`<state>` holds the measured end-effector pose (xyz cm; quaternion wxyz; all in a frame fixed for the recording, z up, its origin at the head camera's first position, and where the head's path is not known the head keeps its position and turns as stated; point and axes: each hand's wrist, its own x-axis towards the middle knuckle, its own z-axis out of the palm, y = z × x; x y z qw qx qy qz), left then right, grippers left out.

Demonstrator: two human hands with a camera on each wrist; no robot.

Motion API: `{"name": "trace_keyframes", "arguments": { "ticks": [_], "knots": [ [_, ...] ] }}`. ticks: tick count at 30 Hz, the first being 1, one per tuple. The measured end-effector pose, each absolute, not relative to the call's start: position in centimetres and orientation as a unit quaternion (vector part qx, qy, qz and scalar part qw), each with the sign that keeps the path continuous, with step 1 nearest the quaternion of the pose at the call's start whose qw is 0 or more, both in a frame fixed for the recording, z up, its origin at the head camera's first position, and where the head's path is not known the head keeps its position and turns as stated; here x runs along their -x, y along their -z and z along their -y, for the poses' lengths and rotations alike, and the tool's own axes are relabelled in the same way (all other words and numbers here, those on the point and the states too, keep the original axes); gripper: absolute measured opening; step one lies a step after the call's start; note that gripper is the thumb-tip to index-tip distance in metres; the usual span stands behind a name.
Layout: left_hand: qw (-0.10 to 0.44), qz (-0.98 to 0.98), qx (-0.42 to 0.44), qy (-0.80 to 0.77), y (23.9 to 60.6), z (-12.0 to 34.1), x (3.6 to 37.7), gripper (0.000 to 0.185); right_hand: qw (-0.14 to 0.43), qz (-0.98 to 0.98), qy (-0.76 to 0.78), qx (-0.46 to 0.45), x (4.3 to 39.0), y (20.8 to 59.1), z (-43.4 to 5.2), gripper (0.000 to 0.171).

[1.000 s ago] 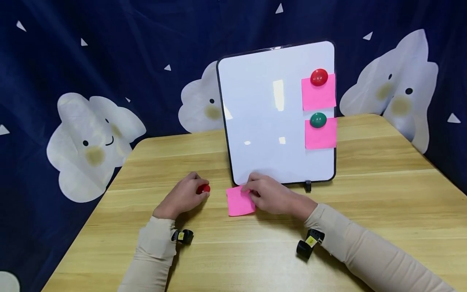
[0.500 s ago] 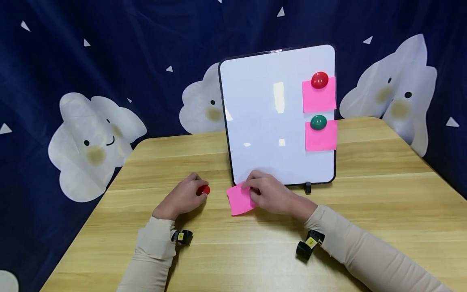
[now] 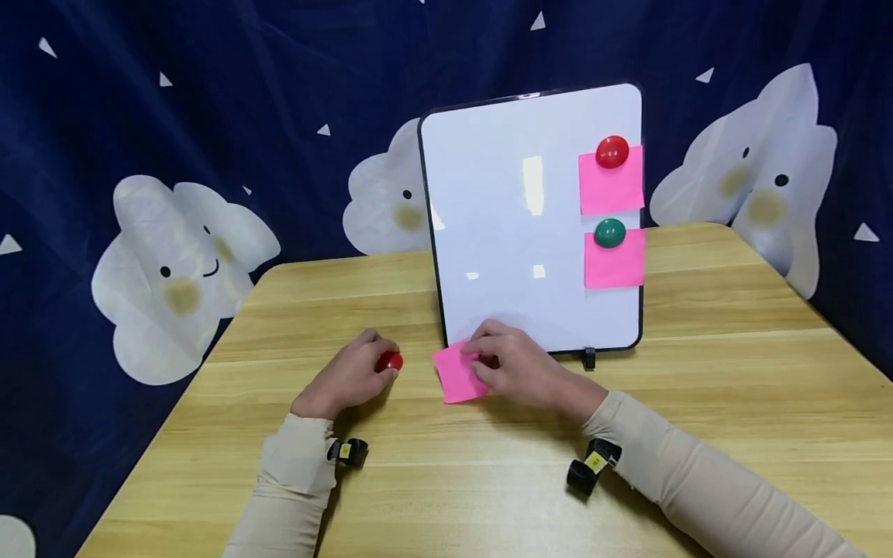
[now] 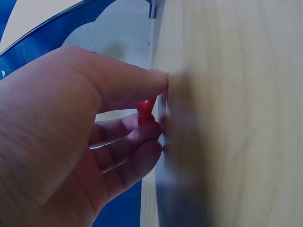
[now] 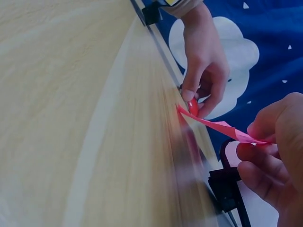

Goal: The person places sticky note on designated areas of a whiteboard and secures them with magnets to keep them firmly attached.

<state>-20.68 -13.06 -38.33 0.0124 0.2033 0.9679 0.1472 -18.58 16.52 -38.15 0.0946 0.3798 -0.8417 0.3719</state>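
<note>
No brand, label or writing can be read on any item in view.

My left hand [image 3: 346,377] rests on the light wooden counter [image 3: 732,372], which has a smooth surface with straight grain lines. Its grip is curled around a small red glossy dome-shaped magnet [image 3: 390,361]; thumb and fingertips [image 4: 154,130] pinch it against the counter surface. The left wrist view shows only a sliver of red plastic between the fingers.

Just to the right lies a bright pink square paper sticky note [image 3: 456,374]. My right hand [image 3: 519,366] pinches its right edge between thumb and fingers. The right wrist view shows the sheet [image 5: 222,126] lifted at the held side and slanting down, thin and slightly bowed, with its far corner at the counter near the red magnet.

Directly behind the note stands a white rectangular dry-erase board with a thin black frame and rounded corners [image 3: 516,225], tilted back on a small black foot [image 3: 589,357]. Its surface is glossy and shows light reflections. Along its right edge, a second pink paper square [image 3: 611,186] is held by a red round magnet [image 3: 611,151]; below it, a third pink square [image 3: 614,262] is held by a green round magnet [image 3: 610,232].

Both forearms wear beige fabric sleeves [image 3: 293,473]. Behind the counter hangs a dark blue cloth backdrop with white cloud figures [image 3: 174,271].
</note>
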Motion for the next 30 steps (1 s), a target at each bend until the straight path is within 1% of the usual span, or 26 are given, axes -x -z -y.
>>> {"name": "trace_keyframes", "arguments": {
  "ticks": [10,17,26,30],
  "knots": [
    [0.015,-0.971,-0.182,-0.154,37.9,13.3,20.7,0.033,0.155,0.817,-0.384,-0.400,19.5,37.6,-16.4,0.019],
    [0.020,-0.968,-0.168,-0.187,38.0,13.2,20.6,0.031,0.211,0.798,-0.395,-0.404,20.3,36.6,-16.3,0.016],
    [0.023,-0.965,-0.159,-0.209,38.1,13.0,20.7,0.029,0.232,0.801,-0.407,-0.373,21.1,34.9,-16.4,0.021],
    [0.027,-0.964,-0.156,-0.214,38.2,13.0,20.7,0.029,0.255,0.800,-0.408,-0.359,21.7,34.1,-16.4,0.022]
  ]
}}
